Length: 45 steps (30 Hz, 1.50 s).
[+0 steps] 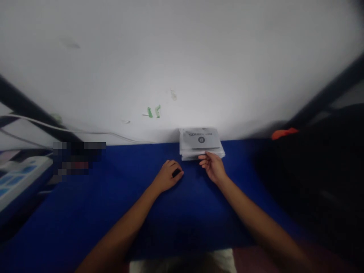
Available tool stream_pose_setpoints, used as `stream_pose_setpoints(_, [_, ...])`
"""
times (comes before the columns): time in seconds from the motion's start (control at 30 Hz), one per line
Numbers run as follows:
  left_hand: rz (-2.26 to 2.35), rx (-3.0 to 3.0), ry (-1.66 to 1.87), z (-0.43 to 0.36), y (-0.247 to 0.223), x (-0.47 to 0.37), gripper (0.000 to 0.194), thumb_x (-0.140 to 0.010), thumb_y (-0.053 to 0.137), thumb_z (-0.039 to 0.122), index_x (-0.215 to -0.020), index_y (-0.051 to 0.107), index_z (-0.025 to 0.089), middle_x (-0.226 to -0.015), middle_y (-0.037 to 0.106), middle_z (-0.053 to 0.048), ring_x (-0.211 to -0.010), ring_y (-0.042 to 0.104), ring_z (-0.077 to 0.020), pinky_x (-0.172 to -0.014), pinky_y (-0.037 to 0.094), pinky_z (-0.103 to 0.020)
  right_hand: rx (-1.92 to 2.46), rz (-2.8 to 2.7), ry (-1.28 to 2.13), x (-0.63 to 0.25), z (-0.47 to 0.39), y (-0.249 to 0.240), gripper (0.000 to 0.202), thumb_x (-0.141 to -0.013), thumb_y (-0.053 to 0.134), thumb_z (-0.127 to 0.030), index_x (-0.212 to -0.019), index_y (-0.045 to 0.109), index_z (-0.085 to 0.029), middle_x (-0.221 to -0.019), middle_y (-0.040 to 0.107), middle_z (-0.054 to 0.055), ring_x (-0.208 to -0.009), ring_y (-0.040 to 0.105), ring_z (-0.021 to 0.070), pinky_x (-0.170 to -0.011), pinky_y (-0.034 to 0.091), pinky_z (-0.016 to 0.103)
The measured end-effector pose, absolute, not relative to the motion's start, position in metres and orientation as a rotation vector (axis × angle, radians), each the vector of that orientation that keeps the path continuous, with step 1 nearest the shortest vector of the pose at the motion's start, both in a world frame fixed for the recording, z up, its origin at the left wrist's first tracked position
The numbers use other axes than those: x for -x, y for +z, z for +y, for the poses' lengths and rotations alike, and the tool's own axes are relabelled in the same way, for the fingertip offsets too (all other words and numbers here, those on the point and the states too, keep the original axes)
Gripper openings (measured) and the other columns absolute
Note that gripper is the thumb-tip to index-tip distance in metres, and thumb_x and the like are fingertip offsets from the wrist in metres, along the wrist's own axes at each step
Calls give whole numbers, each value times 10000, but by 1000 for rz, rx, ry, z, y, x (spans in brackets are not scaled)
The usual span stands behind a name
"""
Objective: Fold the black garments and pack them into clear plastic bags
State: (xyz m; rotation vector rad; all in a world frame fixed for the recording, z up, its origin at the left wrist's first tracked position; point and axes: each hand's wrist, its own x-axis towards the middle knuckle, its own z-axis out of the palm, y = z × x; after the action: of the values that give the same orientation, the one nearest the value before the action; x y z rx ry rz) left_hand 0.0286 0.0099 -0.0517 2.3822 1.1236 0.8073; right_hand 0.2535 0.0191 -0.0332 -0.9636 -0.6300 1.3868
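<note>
Packet stack [201,144] on table [96,197], before wall [216,68] (right hand [214,168] at near edge); seemingly power strip [40,165] left.

Bare forearms [133,218] angle inward, reaching far
Left hand [169,175] palm-down, thumb parted from fingers; right hand [212,167] half-curled, fingers pointing left.

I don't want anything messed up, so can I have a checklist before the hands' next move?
1. Stack of packets resting on the blue table: ok.
2. Right hand at the stack's near edge: ok.
3. Right hand gripping a packet firmly: cannot tell.
4. Left hand clear of the stack: ok.
5. White cord apart from the stack: ok.
6. Top packet's printing right way up: not ok, looks upside down.
</note>
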Motion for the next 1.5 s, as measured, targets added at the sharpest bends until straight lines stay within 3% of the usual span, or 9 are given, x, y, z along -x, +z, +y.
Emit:
stream_pose_setpoints(0.13, [1134,-2245,909,13,-50,-23,160,-915,538,326,-897,629,196,-897,632,-45,-872,580,-187,-839,448,-346,930,-645,1272,-256,20,-33,171,-747,615,-303,-647,517,-205,-484,560,-55,-342,477,92,-310,364,198])
stream_pose_setpoints(0.2, [1264,-2034,1053,18,-49,-15,169,-892,559,348,-879,636,197,-867,636,-40,-823,586,-179,-787,466,-318,914,-655,1233,-258,17,-32,161,-723,583,-329,-638,499,-219,-466,499,-71,-363,445,98,-346,366,217])
stream_pose_setpoints(0.37, [1409,-1623,1260,32,-43,6,298,-889,523,452,-888,629,174,-860,677,-47,-744,632,-170,-738,508,-305,1034,-869,1386,-255,-1,-32,136,-638,604,-346,-676,569,-220,-652,613,-22,-628,571,164,-579,468,275])
stream_pose_setpoints(0.5, [1277,-1581,1192,25,-34,2,394,-917,468,508,-921,648,157,-905,706,-69,-766,661,-180,-732,525,-298,1053,-1054,1688,-237,-21,-34,112,-599,655,-293,-651,631,-197,-599,603,-16,-553,534,148,-527,419,263])
stream_pose_setpoints(0.7, [1202,-1983,834,2,-27,-18,337,-954,436,424,-864,657,186,-764,659,6,-713,598,-147,-682,446,-251,939,-1369,1965,-216,-30,-33,190,-703,652,-349,-731,654,-161,-629,598,-29,-554,519,100,-558,423,226])
stream_pose_setpoints(0.93, [1106,-2069,693,-3,-30,-24,275,-964,427,373,-843,595,192,-738,608,25,-684,567,-127,-639,405,-231,1190,-1462,1453,-213,-27,-37,374,-869,529,-572,-773,504,-211,-551,529,-68,-437,536,111,-410,434,215])
stream_pose_setpoints(1.07, [1141,-2109,684,-6,-31,-27,281,-965,415,368,-839,599,197,-731,614,20,-678,574,-135,-643,410,-242,1224,-1586,1363,-216,-25,-37,378,-888,499,-564,-740,481,-217,-483,521,-70,-375,520,108,-350,404,196])
stream_pose_setpoints(1.23, [1448,-2121,795,9,-34,-10,269,-941,426,376,-851,624,217,-744,649,-2,-690,596,-169,-657,423,-267,1178,-1617,1565,-214,-31,-31,349,-881,529,-510,-714,464,-210,-493,497,-88,-330,458,70,-307,351,163])
stream_pose_setpoints(1.5, [1879,-1948,926,37,-36,45,227,-896,451,357,-842,626,223,-717,636,-18,-688,579,-199,-630,391,-275,1065,-1748,1944,-212,-40,-29,316,-866,582,-451,-714,517,-181,-524,567,-59,-378,541,72,-359,418,156])
